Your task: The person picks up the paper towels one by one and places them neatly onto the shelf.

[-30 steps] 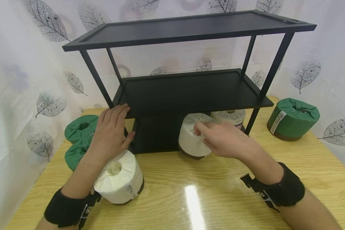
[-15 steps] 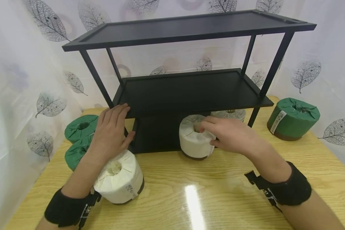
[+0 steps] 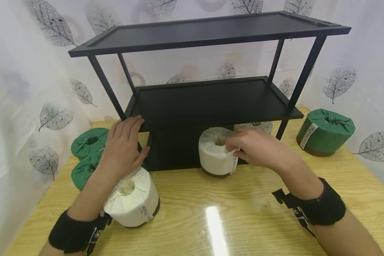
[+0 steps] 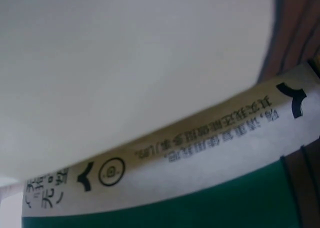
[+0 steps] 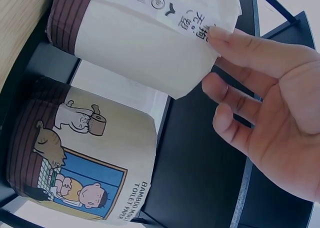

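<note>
My right hand [image 3: 257,147] pinches the top edge of a white-wrapped toilet paper roll [image 3: 216,156], thumb on its paper label. The roll stands upright at the front of the rack's bottom shelf [image 3: 176,153], its brown base by the front edge. Behind it, another white roll [image 5: 100,153] with cartoon print stands on that shelf, partly hidden by my hand in the head view. My left hand [image 3: 121,145] rests on the front left corner of the black rack's middle shelf [image 3: 204,103], fingers extended and thumb below the edge.
Beneath my left forearm stands a white roll [image 3: 132,202], with two green rolls [image 3: 91,142] behind it. One more green roll [image 3: 326,133] is right of the rack. The rack's top shelf [image 3: 211,30] and posts rise over the wooden table [image 3: 185,213].
The white roll has gone from tilted to upright on the bottom shelf. My right hand has shifted a little right, toward the roll's right edge. The left hand stays put.
</note>
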`<state>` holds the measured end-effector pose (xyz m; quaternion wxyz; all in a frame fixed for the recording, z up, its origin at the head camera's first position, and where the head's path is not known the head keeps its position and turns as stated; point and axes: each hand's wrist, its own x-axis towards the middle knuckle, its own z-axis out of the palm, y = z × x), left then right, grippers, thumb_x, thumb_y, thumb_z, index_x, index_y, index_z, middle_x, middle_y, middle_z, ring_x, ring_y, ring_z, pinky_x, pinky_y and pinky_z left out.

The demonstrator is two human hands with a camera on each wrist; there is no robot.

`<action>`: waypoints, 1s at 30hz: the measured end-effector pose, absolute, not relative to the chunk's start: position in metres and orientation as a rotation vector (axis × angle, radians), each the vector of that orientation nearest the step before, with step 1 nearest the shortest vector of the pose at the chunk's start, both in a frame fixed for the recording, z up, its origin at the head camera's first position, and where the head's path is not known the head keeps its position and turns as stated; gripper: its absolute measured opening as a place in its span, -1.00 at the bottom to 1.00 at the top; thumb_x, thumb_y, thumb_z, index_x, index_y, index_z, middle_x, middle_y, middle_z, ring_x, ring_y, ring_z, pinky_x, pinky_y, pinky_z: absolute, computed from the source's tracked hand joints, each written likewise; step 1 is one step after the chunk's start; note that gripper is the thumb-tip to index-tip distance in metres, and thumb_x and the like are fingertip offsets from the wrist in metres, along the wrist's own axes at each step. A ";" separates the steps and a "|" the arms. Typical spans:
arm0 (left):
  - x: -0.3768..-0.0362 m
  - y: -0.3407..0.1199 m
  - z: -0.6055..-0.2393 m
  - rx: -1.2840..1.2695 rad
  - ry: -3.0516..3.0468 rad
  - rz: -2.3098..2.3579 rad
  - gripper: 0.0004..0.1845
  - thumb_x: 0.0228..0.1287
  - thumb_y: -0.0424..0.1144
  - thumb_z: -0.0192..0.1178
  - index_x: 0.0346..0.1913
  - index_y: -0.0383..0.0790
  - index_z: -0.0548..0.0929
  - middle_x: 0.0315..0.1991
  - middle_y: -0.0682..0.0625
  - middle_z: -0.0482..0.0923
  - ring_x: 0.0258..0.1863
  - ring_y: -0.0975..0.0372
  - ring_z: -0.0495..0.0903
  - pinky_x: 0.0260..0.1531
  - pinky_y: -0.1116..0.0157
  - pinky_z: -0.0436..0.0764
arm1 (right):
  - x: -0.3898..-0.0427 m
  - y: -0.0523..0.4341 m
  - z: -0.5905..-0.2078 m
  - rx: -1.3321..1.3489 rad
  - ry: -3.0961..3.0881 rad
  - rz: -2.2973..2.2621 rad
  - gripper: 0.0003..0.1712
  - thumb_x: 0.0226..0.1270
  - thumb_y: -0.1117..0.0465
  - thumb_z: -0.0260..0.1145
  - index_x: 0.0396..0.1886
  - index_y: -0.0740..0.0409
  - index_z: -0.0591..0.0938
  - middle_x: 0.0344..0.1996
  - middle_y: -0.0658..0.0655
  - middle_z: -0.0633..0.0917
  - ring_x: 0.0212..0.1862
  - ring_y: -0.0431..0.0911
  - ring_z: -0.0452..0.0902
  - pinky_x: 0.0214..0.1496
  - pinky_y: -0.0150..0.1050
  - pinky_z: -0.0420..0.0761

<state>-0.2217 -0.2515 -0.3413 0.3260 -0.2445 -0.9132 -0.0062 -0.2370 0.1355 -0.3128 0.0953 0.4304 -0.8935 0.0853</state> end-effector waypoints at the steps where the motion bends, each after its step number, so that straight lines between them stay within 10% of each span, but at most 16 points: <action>1: -0.222 -0.251 -0.341 -0.643 -2.392 -0.016 -0.15 0.11 -0.14 0.36 0.39 -0.46 0.26 0.41 -0.33 0.26 0.37 -0.18 0.26 0.36 -0.14 0.19 | -0.238 0.135 -0.314 1.268 -2.648 0.251 -0.72 0.07 0.36 0.54 -0.31 -0.07 0.69 -0.35 -0.08 0.71 -0.26 -0.13 0.56 -0.26 -0.21 0.61; 30: -0.221 -0.251 -0.342 -0.636 -2.396 -0.017 -0.15 0.09 -0.14 0.37 0.39 -0.45 0.26 0.41 -0.33 0.27 0.37 -0.17 0.26 0.36 -0.13 0.20 | -0.248 0.124 -0.330 1.083 -2.636 0.215 -0.83 0.26 0.33 0.38 -0.17 0.05 0.67 -0.47 0.01 0.69 -0.54 -0.18 0.49 -0.51 -0.23 0.50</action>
